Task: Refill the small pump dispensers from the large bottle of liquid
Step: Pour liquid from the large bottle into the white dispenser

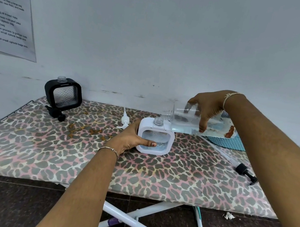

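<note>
Hands were both occupied. The left hand [131, 138] gripped the white square plastic dispenser with a clear window [154, 139] by its left side, thumb laid across the lower front and the other fingers wrapped behind. That dispenser stood upright near the middle of the leopard-print covered counter [42, 145], its clear threaded neck uncapped and pale liquid showing in the lower part of its window.

The right hand [208, 107] clasped the large clear plastic bottle [187, 121] from above, fingers curled down over its front. The bottle was tipped nearly level, with its open mouth just above and to the right of the dispenser's neck and liquid pooled along its lower side. Whether a stream was running could not be made out.

Just left of the white dispenser lay a white pump head with its tube [125, 120]. At the back left of the counter stood a black square dispenser with a clear window [63, 92], also uncapped, with a black pump head [55, 113] lying in front of it. Another black pump head with a clear tube [246, 172] lay near the right edge. A teal woven basket [227, 142] sat behind the bottle. A printed paper sheet [6, 10] hung on the wall at the left.
</note>
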A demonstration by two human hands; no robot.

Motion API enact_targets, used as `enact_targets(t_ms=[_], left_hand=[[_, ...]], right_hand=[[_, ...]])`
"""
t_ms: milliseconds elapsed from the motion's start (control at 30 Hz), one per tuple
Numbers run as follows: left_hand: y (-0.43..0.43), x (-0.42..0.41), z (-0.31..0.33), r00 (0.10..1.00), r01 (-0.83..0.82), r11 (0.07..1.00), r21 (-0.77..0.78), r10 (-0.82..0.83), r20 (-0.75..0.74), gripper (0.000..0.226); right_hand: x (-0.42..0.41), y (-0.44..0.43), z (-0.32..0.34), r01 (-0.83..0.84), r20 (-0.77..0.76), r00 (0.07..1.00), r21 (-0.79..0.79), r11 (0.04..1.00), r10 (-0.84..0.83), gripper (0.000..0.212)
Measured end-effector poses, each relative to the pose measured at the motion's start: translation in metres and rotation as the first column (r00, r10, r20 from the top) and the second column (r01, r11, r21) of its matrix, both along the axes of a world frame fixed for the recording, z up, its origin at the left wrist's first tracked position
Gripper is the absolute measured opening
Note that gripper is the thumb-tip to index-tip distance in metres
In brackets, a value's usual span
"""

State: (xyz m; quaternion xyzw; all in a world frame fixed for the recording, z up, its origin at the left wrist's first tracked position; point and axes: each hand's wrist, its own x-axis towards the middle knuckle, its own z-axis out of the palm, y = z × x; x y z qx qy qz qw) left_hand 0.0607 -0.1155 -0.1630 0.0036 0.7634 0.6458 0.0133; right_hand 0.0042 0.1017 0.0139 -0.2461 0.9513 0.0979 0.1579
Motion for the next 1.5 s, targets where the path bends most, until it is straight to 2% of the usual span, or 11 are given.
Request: enact_targets(t_ms=[200,567,1000,1133,1500], left_hand=[[0.001,0.002,0.000,1.000,0.008,1.000,0.014,-0.008,-0.015,0.074],[0.001,0.001,0.001,1.000,0.001,1.000,0.011,-0.001,0.003,0.076],[0.001,0.001,0.001,1.000,-0.008,1.000,-0.003,0.008,0.011,0.081],[0.002,0.002,0.003,1.000,0.000,1.000,0.004,0.000,0.006,0.074],[0.001,0.003,0.002,1.000,-0.008,1.000,0.002,0.008,0.015,0.078]], right_hand=[[-0.002,-0.001,-0.002,-0.028,-0.005,1.000,0.003,1.000,0.028,0.080],[-0.004,0.000,-0.002,-0.037,-0.004,0.999,-0.002,0.999,0.037,0.078],[-0.006,0.000,-0.004,-0.032,-0.004,0.999,-0.002,0.999,0.032,0.078],[-0.007,0.002,-0.005,-0.013,-0.011,1.000,-0.014,1.000,0.013,0.086],[-0.007,0.023,-0.026,0.025,0.010,1.000,-0.147,0.989,-0.024,0.090]])
